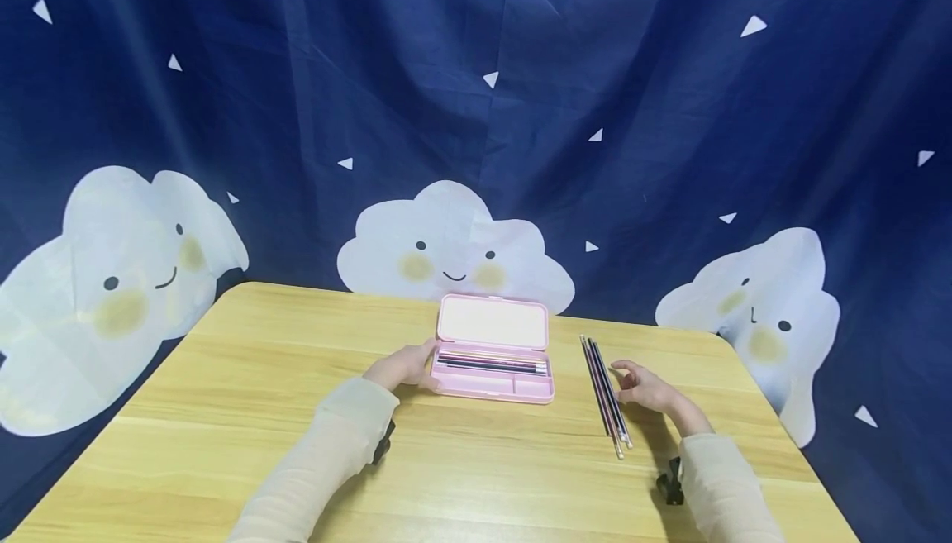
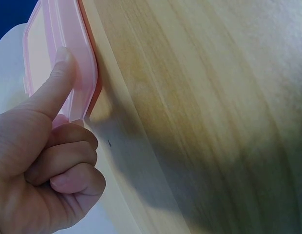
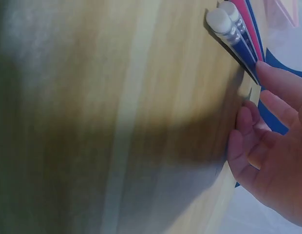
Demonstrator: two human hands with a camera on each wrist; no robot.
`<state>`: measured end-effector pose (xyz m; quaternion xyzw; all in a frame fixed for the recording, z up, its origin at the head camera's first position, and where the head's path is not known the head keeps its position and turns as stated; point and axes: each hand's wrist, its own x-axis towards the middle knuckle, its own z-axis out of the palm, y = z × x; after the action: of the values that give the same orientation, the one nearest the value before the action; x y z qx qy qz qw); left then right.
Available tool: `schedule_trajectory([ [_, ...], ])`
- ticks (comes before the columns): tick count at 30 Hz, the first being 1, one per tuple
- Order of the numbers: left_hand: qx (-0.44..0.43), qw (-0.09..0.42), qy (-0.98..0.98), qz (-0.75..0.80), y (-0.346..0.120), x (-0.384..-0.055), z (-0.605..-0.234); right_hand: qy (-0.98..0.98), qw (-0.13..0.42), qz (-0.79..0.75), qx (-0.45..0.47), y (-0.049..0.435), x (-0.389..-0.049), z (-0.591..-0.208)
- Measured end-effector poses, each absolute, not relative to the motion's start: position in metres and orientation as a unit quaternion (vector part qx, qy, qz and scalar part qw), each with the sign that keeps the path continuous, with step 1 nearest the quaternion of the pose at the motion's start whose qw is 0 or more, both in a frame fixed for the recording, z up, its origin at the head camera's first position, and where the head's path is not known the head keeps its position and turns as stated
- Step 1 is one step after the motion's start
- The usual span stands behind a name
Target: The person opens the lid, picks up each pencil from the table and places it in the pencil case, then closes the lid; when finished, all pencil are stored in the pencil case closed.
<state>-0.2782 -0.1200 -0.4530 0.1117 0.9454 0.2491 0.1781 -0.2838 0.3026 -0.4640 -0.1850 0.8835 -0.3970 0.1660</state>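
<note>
A pink pencil case [image 1: 472,383] lies on the table with its lid [image 1: 492,322] raised at the back. Several pencils [image 1: 491,362] lie in its long rear compartment. My left hand [image 1: 405,367] holds the case by its left end, the thumb [image 2: 62,73] over the rim and the other fingers curled at its side. To the right of the case, several loose pencils [image 1: 604,394] lie together, their white eraser ends [image 3: 220,20] toward me. Right beside them is my right hand [image 1: 649,389], its fingers loosely bent and nothing in its grasp.
The wooden table [image 1: 476,477] ends at a dark blue curtain [image 1: 416,88] printed with clouds, close behind the case. Each wrist carries a small black device, and the right one [image 1: 671,483] hangs low over the tabletop.
</note>
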Motion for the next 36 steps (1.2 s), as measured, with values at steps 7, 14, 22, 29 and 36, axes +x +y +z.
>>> schedule_trajectory([
  [7,0.112,0.179,0.944,0.253,-0.12,-0.279,-0.453,0.888,0.157,-0.392,-0.183,0.302,-0.283,-0.466],
  [14,0.114,0.177,0.944,0.254,-0.121,-0.28,-0.457,0.905,0.147,-0.364,-0.163,0.3,-0.282,-0.466],
  [22,0.113,0.182,0.944,0.253,-0.12,-0.278,-0.452,0.916,0.133,-0.35,-0.146,0.295,-0.281,-0.466],
  [29,0.123,0.171,0.944,0.252,-0.121,-0.279,-0.454,0.938,0.135,-0.281,-0.149,0.29,-0.279,-0.463],
  [36,0.126,0.166,0.944,0.254,-0.12,-0.28,-0.456,0.951,0.13,-0.252,-0.122,0.287,-0.28,-0.461],
])
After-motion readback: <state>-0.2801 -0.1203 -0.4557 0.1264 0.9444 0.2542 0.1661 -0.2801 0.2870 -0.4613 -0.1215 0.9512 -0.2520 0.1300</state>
